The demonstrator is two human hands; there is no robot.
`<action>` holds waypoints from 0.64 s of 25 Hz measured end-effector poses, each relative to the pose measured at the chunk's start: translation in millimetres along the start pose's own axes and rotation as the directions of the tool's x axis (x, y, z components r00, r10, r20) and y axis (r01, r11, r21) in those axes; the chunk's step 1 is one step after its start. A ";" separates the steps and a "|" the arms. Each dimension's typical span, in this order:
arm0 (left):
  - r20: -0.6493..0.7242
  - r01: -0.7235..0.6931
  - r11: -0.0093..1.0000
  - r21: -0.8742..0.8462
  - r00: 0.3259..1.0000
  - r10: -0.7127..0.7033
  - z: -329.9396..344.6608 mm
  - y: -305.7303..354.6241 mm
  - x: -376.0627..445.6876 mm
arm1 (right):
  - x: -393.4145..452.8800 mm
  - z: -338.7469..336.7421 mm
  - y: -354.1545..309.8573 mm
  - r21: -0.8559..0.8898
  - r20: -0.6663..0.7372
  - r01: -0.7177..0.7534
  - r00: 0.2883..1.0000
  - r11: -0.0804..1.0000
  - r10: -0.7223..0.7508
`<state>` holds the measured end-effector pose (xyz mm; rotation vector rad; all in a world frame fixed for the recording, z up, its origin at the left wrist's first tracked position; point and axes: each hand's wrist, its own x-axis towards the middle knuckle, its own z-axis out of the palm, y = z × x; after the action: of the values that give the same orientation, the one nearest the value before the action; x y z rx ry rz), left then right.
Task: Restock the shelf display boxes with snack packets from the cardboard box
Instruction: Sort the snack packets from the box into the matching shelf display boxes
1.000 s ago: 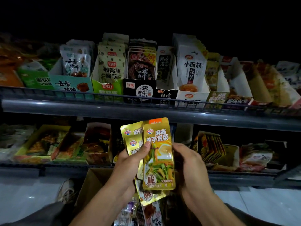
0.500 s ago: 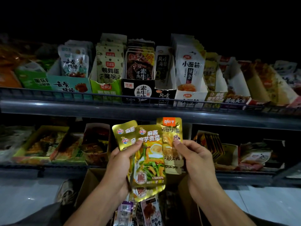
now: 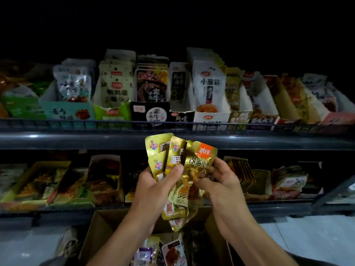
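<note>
My left hand (image 3: pixel 153 189) grips a fanned stack of gold snack packets (image 3: pixel 163 156) in front of the lower shelf. My right hand (image 3: pixel 221 185) pinches a gold fish packet with an orange label (image 3: pixel 199 162), which lies on top of the stack at its right side. Below my forearms stands the open cardboard box (image 3: pixel 99 233), with more packets (image 3: pixel 171 252) loose inside. The upper shelf carries a row of display boxes; among them a white one (image 3: pixel 209 120) and a gold-fronted one (image 3: pixel 238 118) sit just above my hands.
A dark metal shelf rail (image 3: pixel 76 139) with a wire guard runs across the front of the upper shelf. The lower shelf holds open trays of packets (image 3: pixel 44 185) at left and boxes (image 3: pixel 242 175) at right. A shoe (image 3: pixel 69 242) shows left of the box on the pale floor.
The right hand has drawn the orange-labelled fish packet from behind the stack to the front. Both hands and the packets rose slightly toward the upper shelf rail.
</note>
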<state>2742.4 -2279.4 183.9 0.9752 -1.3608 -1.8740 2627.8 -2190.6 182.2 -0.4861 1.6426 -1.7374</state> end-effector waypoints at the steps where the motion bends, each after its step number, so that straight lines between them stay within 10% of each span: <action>1: 0.017 -0.047 0.998 0.043 0.999 0.046 5.5 6.7 -0.3 | 1.3 -6.4 -10.8 -0.003 0.038 -0.017 0.999 1.000 0.017; 10: 0.128 -0.127 0.991 0.049 0.984 0.119 124.0 36.6 34.5 | 48.7 -127.0 -105.1 -0.256 0.167 0.057 0.986 0.965 -0.014; 13: 0.133 -0.105 0.993 -0.050 0.985 0.111 158.1 42.5 54.6 | 75.9 -183.1 -138.3 -0.203 -0.050 0.204 0.975 0.958 -0.218; 16: 0.133 -0.105 0.991 -0.086 0.984 0.116 177.5 44.5 74.7 | 127.4 -239.1 -172.2 -0.370 -0.375 0.374 0.777 0.850 -0.505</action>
<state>2555.5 -2263.8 246.2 0.7270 -1.3796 -1.9248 2337.3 -2114.1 295.2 -0.6755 2.2774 -2.0932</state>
